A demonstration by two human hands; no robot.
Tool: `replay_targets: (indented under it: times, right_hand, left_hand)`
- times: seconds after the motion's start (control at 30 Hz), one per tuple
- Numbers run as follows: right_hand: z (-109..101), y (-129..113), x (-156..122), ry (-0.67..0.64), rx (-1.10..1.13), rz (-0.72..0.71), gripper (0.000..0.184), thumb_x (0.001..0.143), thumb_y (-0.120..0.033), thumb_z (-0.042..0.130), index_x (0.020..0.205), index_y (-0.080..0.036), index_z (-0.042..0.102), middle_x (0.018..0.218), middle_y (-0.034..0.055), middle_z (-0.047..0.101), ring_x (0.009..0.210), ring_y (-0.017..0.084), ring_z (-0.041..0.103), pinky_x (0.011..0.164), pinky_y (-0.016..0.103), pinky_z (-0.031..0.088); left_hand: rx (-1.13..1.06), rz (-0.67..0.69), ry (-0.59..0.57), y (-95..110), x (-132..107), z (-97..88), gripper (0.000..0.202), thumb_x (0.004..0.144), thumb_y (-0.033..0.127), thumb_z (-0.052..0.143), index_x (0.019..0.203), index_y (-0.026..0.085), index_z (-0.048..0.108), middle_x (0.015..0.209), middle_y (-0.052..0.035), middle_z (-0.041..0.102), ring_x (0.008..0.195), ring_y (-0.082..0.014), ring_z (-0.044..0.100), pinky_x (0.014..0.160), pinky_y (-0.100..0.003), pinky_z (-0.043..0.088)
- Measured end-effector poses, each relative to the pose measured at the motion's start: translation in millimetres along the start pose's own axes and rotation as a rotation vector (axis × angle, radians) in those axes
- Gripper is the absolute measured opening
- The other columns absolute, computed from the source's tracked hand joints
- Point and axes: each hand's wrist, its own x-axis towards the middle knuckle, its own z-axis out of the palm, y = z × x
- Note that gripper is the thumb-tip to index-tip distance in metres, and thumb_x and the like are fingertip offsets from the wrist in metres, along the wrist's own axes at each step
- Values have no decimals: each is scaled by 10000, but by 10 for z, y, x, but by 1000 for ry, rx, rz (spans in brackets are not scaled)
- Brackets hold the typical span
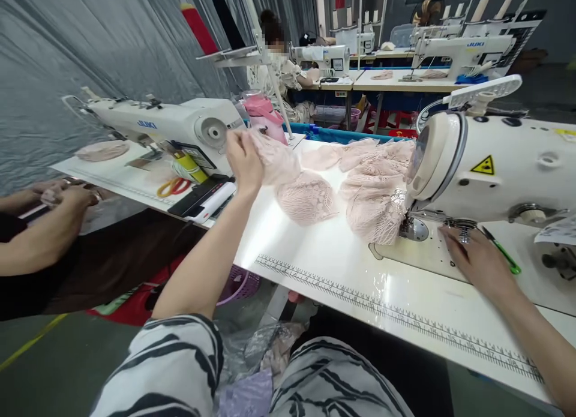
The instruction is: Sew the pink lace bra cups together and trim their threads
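Observation:
My left hand (pixel 243 159) is raised over the white table (pixel 315 249), fingers pinched on a piece of pale pink lace fabric (pixel 275 159) that hangs from them. More pink lace pieces (pixel 373 192) lie heaped on the table up to the needle of the white sewing machine (pixel 499 165). My right hand (pixel 472 255) rests palm down on the machine bed just right of the needle plate (pixel 416 228), fingers flat and spread. It holds nothing, and a green tool (pixel 504 252) lies beside it.
A co-worker's hands (pixel 63 201) work at the far left by a second sewing machine (pixel 166 123) with scissors (pixel 173 186) and a black device (pixel 202 195). A pink bottle (pixel 265 114) stands behind. Another person sits at machines in the back. A ruler strip (pixel 396 312) edges my table.

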Motion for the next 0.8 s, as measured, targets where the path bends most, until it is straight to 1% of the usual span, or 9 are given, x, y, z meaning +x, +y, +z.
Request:
replay_targets:
  times: [0.07,0.1,0.13,0.27,0.37,0.47,0.6,0.7,0.8]
  right_hand:
    - [-1,-4,0,3,3,-1,410,968,-362,351,1171,-149,636,1058,128,634,914,257,605,618,326,467]
    - [-1,-4,0,5,1,-1,411,967,-365,351,1167,-148,637,1039,127,635,899,256,606,613,326,463]
    - [0,-4,0,3,-1,-3,413,967,-370,350,1166,-148,637,1007,123,635,883,255,605,609,328,461]
    - [4,-11,7,27,-5,-29,413,972,-364,339,1126,-137,649,924,124,624,866,261,607,641,343,473]
    - [3,-31,18,50,2,-45,400,978,-338,331,1132,-135,638,978,146,634,936,268,610,728,357,490]
    - [-6,-55,30,46,16,-38,364,976,-314,350,1154,-143,618,1036,143,640,994,266,608,779,370,503]
    - [-33,-94,41,64,56,-31,304,974,-273,381,1147,-156,602,1090,134,646,1023,254,610,782,376,519]
    - [-77,-125,43,103,79,-29,263,966,-234,406,1093,-164,626,1082,127,661,1020,247,614,782,369,519]
    - [-155,-166,56,120,116,-48,256,944,-175,414,1029,-183,655,1042,107,684,985,238,622,762,366,517]
  left_hand:
    - [-9,109,239,143,66,-175,200,1000,232,229,944,162,408,915,4,453,932,-104,433,875,-307,322]
    - [-10,161,282,234,66,-256,174,992,238,282,925,166,426,882,14,447,873,-97,434,857,-295,333]
    - [-10,208,244,337,38,-329,147,975,235,340,902,172,451,852,21,452,825,-95,433,829,-283,345]
    - [-21,308,-185,810,-342,-500,127,900,247,512,786,198,542,704,39,506,652,-98,445,635,-257,365]
    - [-202,200,-581,1131,-755,-459,205,927,358,479,819,195,542,672,35,474,585,-92,430,548,-231,337]
    - [-331,109,-869,1335,-1086,-179,234,925,408,450,876,202,549,684,31,517,557,-99,457,498,-219,338]
    - [-346,205,-1128,1392,-1373,531,248,934,348,438,864,177,603,772,-11,613,687,-138,562,596,-256,435]
    - [-108,412,-1073,1278,-1469,1000,340,969,341,369,888,151,639,828,-61,656,749,-191,598,638,-314,459]
    - [84,650,-891,1107,-1416,1207,343,978,307,360,1079,165,655,1051,-95,665,936,-239,617,750,-373,500]
